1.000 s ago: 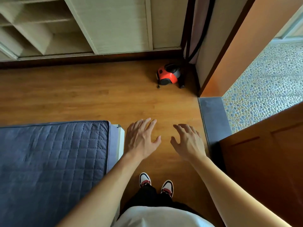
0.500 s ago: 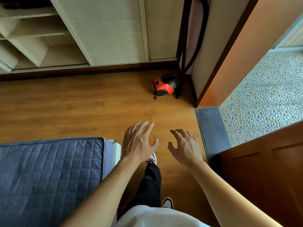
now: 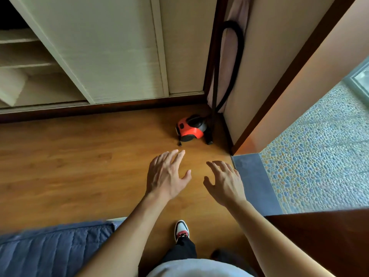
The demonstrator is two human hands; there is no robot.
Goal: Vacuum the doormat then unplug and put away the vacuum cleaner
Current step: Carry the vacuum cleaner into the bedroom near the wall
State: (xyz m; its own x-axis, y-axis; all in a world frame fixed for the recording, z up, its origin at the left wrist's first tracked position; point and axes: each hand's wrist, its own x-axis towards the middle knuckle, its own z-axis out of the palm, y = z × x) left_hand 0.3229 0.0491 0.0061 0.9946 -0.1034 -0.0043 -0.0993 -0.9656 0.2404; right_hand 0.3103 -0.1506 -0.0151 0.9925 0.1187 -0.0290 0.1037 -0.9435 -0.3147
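Note:
A small red and black vacuum cleaner (image 3: 191,128) sits on the wooden floor in the corner by the wardrobe. Its black hose (image 3: 233,62) loops up against the wall, and a short plug cord (image 3: 179,141) trails off its near left side. My left hand (image 3: 165,176) is held out over the floor, fingers spread, holding nothing. My right hand (image 3: 224,183) is stretched out beside it with fingers loosely bent, also holding nothing. Both hands are well short of the vacuum. No doormat is visible.
A blue quilted bed (image 3: 54,248) fills the lower left. A pale wardrobe (image 3: 111,50) with open shelves lines the far wall. A wooden door (image 3: 323,240) stands at lower right, beside a grey threshold (image 3: 253,182) and pebble floor (image 3: 319,154).
I have stepped forward toward the corner; the vacuum looks closer and lower in view, the bed has slid down. Both hands stay held out and hold nothing.

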